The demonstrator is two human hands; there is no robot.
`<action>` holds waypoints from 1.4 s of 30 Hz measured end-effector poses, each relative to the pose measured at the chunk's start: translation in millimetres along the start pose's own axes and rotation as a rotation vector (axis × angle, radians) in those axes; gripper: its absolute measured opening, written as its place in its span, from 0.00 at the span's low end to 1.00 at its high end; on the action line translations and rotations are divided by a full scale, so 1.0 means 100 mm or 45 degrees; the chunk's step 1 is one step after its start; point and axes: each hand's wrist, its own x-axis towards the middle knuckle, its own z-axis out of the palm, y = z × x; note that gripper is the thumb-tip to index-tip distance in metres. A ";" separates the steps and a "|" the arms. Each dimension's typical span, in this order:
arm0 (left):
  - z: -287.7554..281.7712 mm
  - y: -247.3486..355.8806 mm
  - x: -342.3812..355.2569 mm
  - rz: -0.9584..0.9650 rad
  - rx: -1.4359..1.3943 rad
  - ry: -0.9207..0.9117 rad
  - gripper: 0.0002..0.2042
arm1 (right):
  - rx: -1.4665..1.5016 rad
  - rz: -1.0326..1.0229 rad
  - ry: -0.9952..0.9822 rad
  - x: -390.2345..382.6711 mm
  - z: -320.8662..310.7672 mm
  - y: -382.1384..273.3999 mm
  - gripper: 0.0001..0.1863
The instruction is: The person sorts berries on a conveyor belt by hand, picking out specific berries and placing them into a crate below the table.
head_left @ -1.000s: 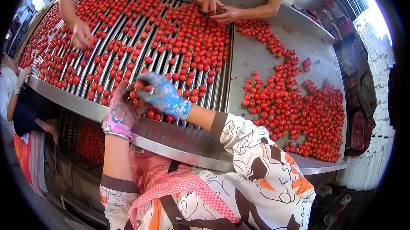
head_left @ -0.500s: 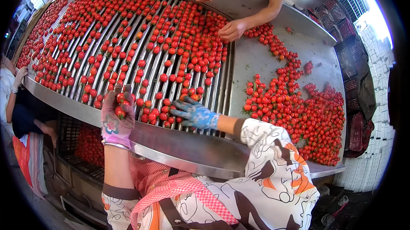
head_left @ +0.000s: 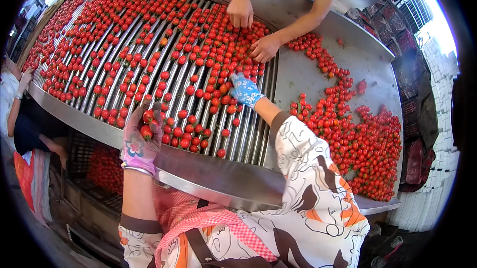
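Picking, seemingly: half-curled left fingers [head_left: 156, 128] hold two tomatoes [head_left: 146, 132]; right fingers [head_left: 235, 78], grip unclear; next calls for pinching loose fruit [head_left: 224, 89] beside them.

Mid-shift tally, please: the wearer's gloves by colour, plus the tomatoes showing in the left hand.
Pink glove, on the left hand: 1
Blue glove, on the right hand: 1
Red tomatoes showing in the left hand: 2
Total: 4

Pink glove [head_left: 136, 151], blue flowered glove [head_left: 247, 92], white patterned sleeves [head_left: 310, 161], brown cuffs [head_left: 141, 224], checked apron [head_left: 211, 217]
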 end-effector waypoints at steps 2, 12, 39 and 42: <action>0.13 -0.09 -0.04 0.021 0.025 0.087 0.15 | 0.070 -0.026 -0.369 -0.05 -0.13 0.05 0.19; -0.05 -0.16 0.01 -0.010 0.088 0.038 0.16 | -0.075 0.073 0.267 0.92 -0.11 0.16 0.21; 0.05 -0.47 -0.03 -0.135 0.066 0.040 0.21 | 1.342 -0.567 -0.314 -0.50 -0.44 -1.81 0.22; 0.03 -0.47 -0.02 -0.145 -0.130 -0.045 0.20 | 1.022 -0.608 0.093 -0.27 -0.33 -1.50 0.14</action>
